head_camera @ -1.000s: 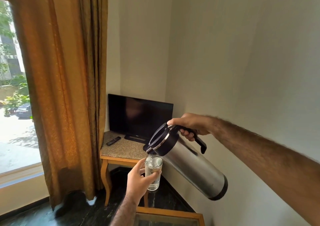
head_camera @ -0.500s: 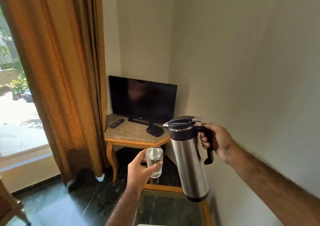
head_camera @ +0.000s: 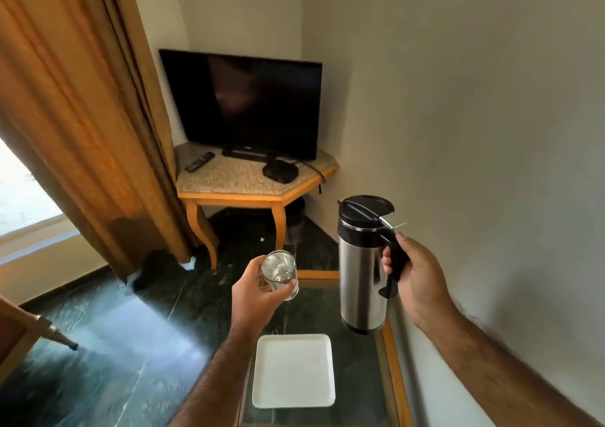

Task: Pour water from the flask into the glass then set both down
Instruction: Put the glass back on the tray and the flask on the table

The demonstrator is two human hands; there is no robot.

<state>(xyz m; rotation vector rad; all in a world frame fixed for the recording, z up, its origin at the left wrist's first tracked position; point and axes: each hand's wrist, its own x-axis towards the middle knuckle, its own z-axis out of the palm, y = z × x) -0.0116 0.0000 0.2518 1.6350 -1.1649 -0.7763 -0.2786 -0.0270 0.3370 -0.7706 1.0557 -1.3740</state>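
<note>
A steel flask (head_camera: 360, 273) with a black lid and black handle hangs upright in the air, and my right hand (head_camera: 415, 276) grips its handle. Left of it my left hand (head_camera: 255, 295) holds a clear glass (head_camera: 281, 274) with water in it, about level with the flask's middle. Both are held above a glass-topped table with a wooden frame (head_camera: 394, 371), and neither touches it. A white square tray (head_camera: 293, 371) lies on that table below my hands.
A corner table (head_camera: 248, 181) with a stone top carries a dark TV (head_camera: 242, 106), a remote (head_camera: 199, 161) and a small black box (head_camera: 280, 171). An orange curtain (head_camera: 82, 115) hangs at the left. A pale wall runs close along the right. The floor is dark green stone.
The flask has gone from tilted over the glass to upright and moved right, away from the glass. Both hands have come lower, and the view has tipped down onto the glass table and tray.
</note>
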